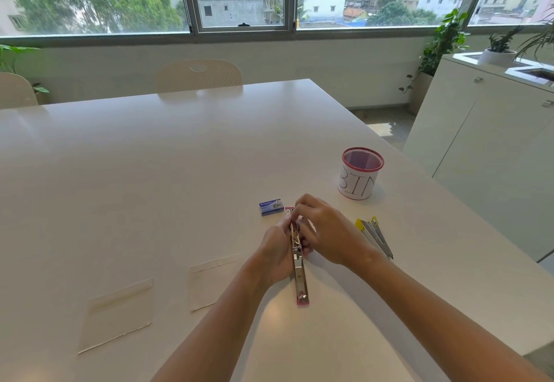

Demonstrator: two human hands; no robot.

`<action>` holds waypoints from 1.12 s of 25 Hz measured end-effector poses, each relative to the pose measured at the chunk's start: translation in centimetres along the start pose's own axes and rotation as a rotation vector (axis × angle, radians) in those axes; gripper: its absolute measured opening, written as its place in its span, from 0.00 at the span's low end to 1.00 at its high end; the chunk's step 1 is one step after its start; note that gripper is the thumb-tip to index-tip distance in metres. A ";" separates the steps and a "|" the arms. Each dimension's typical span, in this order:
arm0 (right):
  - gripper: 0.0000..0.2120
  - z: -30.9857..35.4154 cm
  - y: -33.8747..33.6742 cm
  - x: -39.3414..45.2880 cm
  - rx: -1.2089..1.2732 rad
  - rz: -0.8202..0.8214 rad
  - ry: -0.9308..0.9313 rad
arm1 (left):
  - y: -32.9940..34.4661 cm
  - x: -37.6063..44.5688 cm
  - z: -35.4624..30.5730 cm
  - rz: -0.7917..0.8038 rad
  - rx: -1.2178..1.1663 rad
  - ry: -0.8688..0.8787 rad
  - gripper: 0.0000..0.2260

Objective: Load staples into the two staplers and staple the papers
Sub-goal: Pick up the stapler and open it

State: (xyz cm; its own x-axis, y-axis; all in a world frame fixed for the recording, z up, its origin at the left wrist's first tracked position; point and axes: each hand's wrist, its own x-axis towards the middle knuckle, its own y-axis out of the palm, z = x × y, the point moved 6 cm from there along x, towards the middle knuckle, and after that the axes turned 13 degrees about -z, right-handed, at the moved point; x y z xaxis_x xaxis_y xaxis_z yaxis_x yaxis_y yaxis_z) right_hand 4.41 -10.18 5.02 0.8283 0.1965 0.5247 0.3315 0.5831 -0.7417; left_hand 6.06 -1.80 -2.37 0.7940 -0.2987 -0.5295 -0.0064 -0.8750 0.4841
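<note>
Both hands, left (277, 243) and right (325, 228), pinch the opened pink stapler (298, 257), its length running back from the fingers; staple box (271, 207) lies just beyond.

Two bare forearms are showing, ending in the left hand (277, 249) and the right hand (325, 231); the person is wearing no sleeves, rings, watch or gloves.

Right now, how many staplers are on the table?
2. The pink stapler lies opened flat at the centre, with both hands working on it. The yellow stapler lies open to its right, near the bin. None seems hidden.
</note>
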 end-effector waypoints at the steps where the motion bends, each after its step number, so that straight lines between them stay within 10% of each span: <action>1: 0.07 0.0 0.1 0.0 0.019 0.008 0.011 | 0.0 0.0 0.0 -0.003 0.008 0.003 0.20; 28: 0.08 -1.2 -0.8 -1.4 0.329 -0.183 0.042 | -0.6 0.5 0.2 0.082 -0.060 -0.062 0.18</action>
State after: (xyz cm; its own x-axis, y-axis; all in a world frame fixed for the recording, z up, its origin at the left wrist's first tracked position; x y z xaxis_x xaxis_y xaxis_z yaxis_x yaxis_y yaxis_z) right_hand 3.55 -11.82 4.36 0.7892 0.0373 0.6130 0.3183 0.8288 -0.4602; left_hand 6.33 -1.54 -3.06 0.7528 -0.3932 -0.5279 -0.0322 -0.8230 0.5671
